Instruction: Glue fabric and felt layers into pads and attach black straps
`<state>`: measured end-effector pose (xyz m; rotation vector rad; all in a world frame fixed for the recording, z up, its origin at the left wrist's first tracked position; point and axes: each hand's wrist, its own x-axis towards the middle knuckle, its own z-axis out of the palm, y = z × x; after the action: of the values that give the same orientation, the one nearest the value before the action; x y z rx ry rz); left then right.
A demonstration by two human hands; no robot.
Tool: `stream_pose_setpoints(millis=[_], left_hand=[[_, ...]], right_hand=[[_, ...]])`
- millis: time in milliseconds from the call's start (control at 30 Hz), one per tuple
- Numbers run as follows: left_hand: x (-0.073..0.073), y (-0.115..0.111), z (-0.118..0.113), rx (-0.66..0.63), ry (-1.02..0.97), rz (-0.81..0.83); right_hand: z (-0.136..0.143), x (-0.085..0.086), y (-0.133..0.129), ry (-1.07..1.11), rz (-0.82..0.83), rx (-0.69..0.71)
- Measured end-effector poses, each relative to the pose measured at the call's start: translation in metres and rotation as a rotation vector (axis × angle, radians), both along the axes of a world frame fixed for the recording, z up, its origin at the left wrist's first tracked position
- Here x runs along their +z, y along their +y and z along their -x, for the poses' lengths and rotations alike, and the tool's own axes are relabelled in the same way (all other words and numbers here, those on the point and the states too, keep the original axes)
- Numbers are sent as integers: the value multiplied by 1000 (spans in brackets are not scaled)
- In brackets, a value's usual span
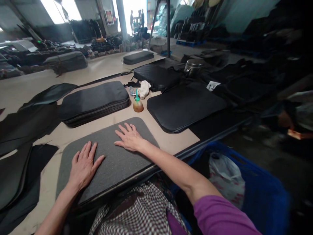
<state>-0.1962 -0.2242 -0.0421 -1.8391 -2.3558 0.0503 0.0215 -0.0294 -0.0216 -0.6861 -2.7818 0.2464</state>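
A grey sheet with rounded corners (112, 166) lies flat at the table's near edge. On its left part rests my left hand (84, 164), palm down, thumb held away from the fingers. My right hand (129, 138) lies on the upper right part of the same sheet with its fingers spread. Neither hand grips anything. Beyond the sheet stands a small squeeze bottle (138, 105) with a green nozzle and brown liquid. A stack of dark rounded panels (95, 101) sits behind my left hand, and another dark panel pile (186, 104) lies to the right.
Dark loose sheets (14, 176) cover the left side. Behind the bottle lies a crumpled white cloth (144, 89). A metal pot (193, 67) stands farther back. Below the table at right is a blue crate (264, 186) with a plastic bag (226, 176). Distant people stand by the doorway.
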Motion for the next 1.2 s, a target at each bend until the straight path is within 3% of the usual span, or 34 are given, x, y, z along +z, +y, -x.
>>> stream_pose_setpoints(millis=[233, 467, 700, 900, 967, 1200], left_hand=[[-1, 0, 1, 7, 1, 4], [-3, 0, 3, 10, -5, -1], [-11, 1, 7, 17, 10, -13], [19, -6, 14, 1, -188, 29], [24, -13, 17, -25, -145, -19], [11, -29, 8, -69, -49, 29]], right_hand=[[-39, -18, 18, 56, 44, -237], [-35, -11, 12, 89, 17, -298], [-44, -24, 1, 30, 57, -299], [-43, -20, 1, 11, 50, -301], [-42, -20, 1, -2, 43, -300], [-43, -22, 1, -8, 40, -291]])
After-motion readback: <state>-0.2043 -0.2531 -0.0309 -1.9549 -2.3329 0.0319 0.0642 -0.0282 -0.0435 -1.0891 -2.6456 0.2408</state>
